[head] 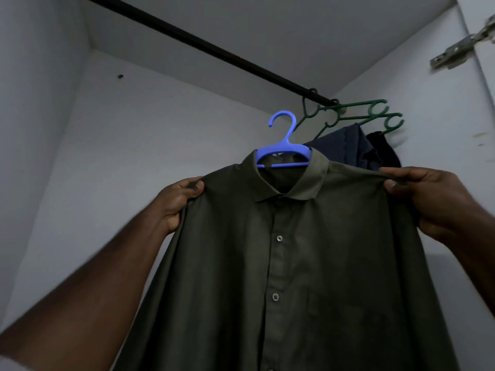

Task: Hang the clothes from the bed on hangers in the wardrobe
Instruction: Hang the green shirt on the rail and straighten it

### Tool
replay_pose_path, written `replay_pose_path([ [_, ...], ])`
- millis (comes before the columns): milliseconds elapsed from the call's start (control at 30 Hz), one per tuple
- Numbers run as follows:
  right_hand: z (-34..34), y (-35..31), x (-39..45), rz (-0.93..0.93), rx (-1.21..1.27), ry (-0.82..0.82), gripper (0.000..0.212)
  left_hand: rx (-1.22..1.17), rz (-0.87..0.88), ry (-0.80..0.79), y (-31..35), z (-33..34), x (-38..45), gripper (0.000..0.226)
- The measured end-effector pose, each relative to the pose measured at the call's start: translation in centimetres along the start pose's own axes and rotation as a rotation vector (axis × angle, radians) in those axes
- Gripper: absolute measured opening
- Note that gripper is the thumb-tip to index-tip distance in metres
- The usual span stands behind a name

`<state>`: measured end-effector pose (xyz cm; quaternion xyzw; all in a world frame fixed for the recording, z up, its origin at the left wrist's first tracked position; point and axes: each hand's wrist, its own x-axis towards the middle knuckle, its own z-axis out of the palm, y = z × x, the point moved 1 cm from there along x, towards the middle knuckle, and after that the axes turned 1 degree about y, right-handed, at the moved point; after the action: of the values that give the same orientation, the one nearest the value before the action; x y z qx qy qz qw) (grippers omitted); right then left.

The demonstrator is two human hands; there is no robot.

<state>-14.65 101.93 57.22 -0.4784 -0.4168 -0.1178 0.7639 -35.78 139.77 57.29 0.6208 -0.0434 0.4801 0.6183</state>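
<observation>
- The wardrobe (160, 162) is seen from inside, its rod (203, 44) overhead.
- The shirt (294, 263), soft and light, is held up below the rod on a hanger (284, 148).
- Each shoulder seam is pinched by a clamped grip: left hand (179, 204), right hand (428, 199); the stiff hanger is judged the better hold.
</observation>
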Motion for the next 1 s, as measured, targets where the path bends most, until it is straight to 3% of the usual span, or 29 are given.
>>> replay_pose_path([
  [133,0.6,1.0,1.9,-0.024,-0.021,0.011,0.027,-0.034,0.069,-0.007,-0.5,0.4,2.6,0.021],
  [467,3.1,2.1,9.3,-0.096,0.018,0.032,0.027,-0.044,0.092,0.016,-0.4,0.4,9.8,0.030],
  [600,4.1,1.4,12.6,-0.125,0.045,0.091,0.026,-0.004,0.125,0.064,1.2,1.9,12.4,0.019],
  [667,4.5,0.7,14.0,-0.143,0.034,0.139,0.025,0.142,0.200,0.156,1.8,2.9,13.9,0.022],
  [767,4.7,-0.5,15.8,-0.188,-0.005,0.206,0.023,0.613,0.394,0.355,2.3,3.9,15.4,0.049],
  [833,4.9,-1.2,16.6,-0.221,-0.039,0.252,0.020,0.773,0.502,0.414,2.1,5.0,15.1,0.059],
  [1000,4.9,-3.1,18.4,-0.265,-0.079,0.357,0.019,0.832,0.692,0.268,0.5,8.9,13.0,0.052],
])
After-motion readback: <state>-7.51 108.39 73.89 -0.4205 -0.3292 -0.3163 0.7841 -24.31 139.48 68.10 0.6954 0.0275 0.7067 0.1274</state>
